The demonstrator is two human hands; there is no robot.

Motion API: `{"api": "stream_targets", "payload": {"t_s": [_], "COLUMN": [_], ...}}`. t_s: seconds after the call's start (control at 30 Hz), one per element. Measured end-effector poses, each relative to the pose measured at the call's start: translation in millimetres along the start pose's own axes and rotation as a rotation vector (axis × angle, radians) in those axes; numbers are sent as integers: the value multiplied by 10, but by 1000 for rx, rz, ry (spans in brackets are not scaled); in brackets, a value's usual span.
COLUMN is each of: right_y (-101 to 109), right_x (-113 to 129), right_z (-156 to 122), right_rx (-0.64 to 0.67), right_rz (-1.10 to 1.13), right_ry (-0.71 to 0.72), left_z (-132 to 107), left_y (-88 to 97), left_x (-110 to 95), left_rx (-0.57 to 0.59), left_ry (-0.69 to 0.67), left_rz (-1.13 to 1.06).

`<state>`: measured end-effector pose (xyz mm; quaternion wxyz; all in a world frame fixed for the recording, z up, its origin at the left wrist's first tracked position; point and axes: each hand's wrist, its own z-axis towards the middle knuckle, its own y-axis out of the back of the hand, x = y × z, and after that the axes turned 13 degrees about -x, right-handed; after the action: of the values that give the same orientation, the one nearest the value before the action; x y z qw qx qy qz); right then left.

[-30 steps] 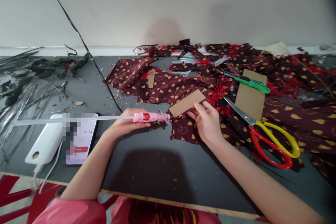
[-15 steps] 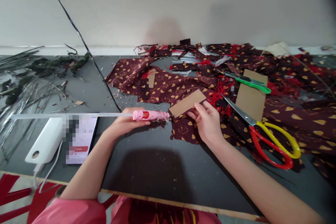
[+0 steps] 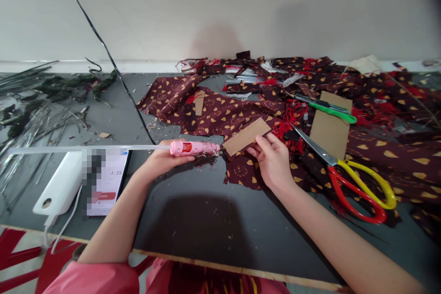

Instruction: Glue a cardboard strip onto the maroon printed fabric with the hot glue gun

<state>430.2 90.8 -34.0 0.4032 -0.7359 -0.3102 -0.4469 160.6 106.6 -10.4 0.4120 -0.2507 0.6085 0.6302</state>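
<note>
My left hand (image 3: 161,161) is closed around a pink glue gun (image 3: 195,148) with a long clear glue stick (image 3: 86,149) sticking out to the left. Its nozzle points right at the near end of a small brown cardboard strip (image 3: 245,136). My right hand (image 3: 274,160) pinches that strip from below, over a scrap of dark maroon patterned fabric (image 3: 241,167) lying on the grey table (image 3: 206,220).
Red and yellow scissors (image 3: 347,179) lie right of my right hand. A green tool (image 3: 329,110) rests on a larger cardboard piece (image 3: 329,128). More patterned fabric (image 3: 213,110) covers the back. A phone (image 3: 105,183), a white power bank (image 3: 60,186) and a black cable (image 3: 106,55) are on the left.
The glue gun and its stick have shifted slightly left and up. My right hand and the cardboard strip have stayed in place.
</note>
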Motion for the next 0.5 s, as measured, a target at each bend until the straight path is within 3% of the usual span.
{"api": "stream_targets", "payload": {"t_s": [0.2,0.37,0.5], "right_y": [-2,30,58], "right_x": [-6,-70,-116], "right_z": [8,35,48], "right_rx": [-9,21,71], "right_rz": [29,-25,-41], "right_ry": [-20,4,33], "left_z": [-7,37,53], "left_y": [84,118,104], "left_x": [31,111,135], "left_rx": [-72,-222,-244], "left_ry": [16,11,21], "left_rz": [-42,77,153]}}
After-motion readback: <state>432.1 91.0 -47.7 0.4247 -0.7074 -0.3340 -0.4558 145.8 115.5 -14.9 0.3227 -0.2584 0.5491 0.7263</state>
